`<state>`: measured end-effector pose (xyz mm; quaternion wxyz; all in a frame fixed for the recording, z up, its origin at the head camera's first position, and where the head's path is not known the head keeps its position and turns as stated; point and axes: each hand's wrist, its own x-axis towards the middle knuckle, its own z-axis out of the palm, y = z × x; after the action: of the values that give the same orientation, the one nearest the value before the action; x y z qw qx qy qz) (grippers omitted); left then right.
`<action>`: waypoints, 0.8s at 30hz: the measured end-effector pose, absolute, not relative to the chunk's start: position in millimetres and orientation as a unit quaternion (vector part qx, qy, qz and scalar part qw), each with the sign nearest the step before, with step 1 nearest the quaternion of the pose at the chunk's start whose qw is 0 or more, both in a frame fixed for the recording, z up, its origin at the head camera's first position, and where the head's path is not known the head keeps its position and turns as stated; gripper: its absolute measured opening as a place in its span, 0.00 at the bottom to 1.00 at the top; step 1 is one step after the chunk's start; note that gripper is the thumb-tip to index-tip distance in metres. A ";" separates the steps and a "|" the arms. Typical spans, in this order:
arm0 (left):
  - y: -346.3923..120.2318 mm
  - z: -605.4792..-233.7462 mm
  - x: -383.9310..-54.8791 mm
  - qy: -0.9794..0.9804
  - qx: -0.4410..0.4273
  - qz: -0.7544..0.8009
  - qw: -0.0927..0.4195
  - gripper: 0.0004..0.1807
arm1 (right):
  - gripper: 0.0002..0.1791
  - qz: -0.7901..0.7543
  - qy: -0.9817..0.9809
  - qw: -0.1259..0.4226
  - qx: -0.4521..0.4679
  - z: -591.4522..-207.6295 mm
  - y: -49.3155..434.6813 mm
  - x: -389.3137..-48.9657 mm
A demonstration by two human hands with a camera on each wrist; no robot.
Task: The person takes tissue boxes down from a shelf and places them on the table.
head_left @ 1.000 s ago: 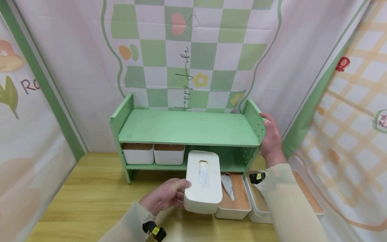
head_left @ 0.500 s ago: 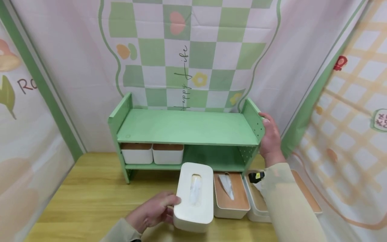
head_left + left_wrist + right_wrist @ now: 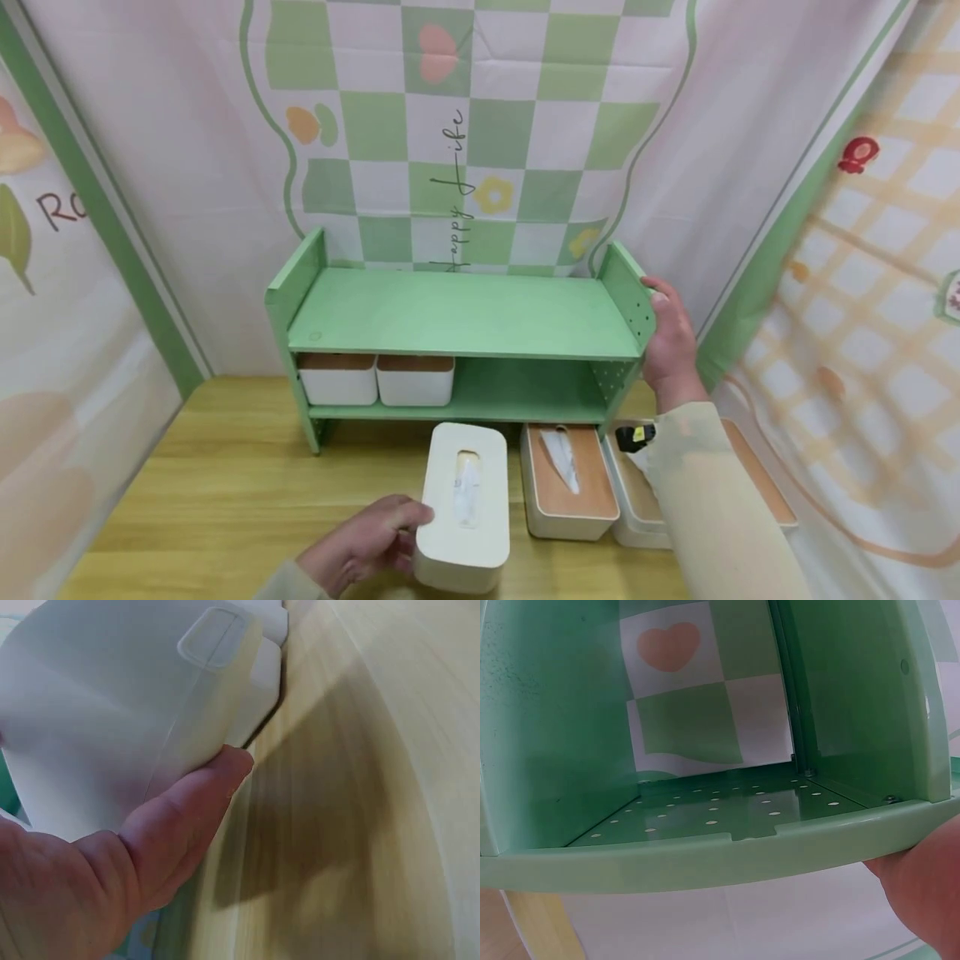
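In the head view my left hand [image 3: 367,542] grips a white tissue box [image 3: 431,567] by its left side, thumb on the top edge. A tissue shows in the slot of its lid. Seen from the left wrist, the fingers reach under the tissue box [image 3: 97,712], which is tilted over the table and casts a shadow on it. My right hand [image 3: 670,346] holds the right side panel of the green two-tier shelf [image 3: 465,312] at its upper edge. From the right wrist, part of that hand [image 3: 930,892] shows against the perforated side panel [image 3: 705,859].
Two white bins [image 3: 415,383] stand side by side on the shelf's lower tier, at the left. On the wooden table [image 3: 187,500], a wood-lidded tissue box [image 3: 592,492] sits right of the held one. More boxes [image 3: 757,475] stand beyond it, partly behind my right sleeve.
My left hand has brought the white tissue box from in front of the shelf's lower tier toward me and to the left, uncovering the wood-lidded box. The right hand stays on the shelf.
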<state>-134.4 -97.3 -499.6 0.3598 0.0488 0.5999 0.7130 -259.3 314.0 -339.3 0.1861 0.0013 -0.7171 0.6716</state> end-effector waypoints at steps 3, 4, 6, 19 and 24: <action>-99.7 -504.6 -135.2 0.605 0.047 0.710 0.358 0.21 | 0.26 0.670 -0.718 0.188 0.001 -338.0 312.8 -258.1; -100.2 -506.0 -135.8 0.605 0.046 0.709 0.359 0.19 | 0.26 0.670 -0.718 0.189 0.002 -337.6 312.3 -257.7; -101.1 -508.5 -137.1 0.610 0.044 0.705 0.358 0.14 | 0.26 0.671 -0.717 0.191 0.003 -337.2 311.8 -257.0; -101.6 -516.6 -143.6 0.661 0.022 0.667 0.342 0.15 | 0.28 0.657 -0.732 0.179 -0.007 -339.4 314.9 -259.2; -102.5 -521.4 -142.6 0.673 0.018 0.662 0.330 0.17 | 0.28 0.649 -0.739 0.177 -0.016 -338.4 314.2 -257.9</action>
<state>-142.6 -102.5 -521.4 0.3303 0.0180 0.6726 0.6619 -257.9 314.2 -338.4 0.1773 -0.0162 -0.7394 0.6493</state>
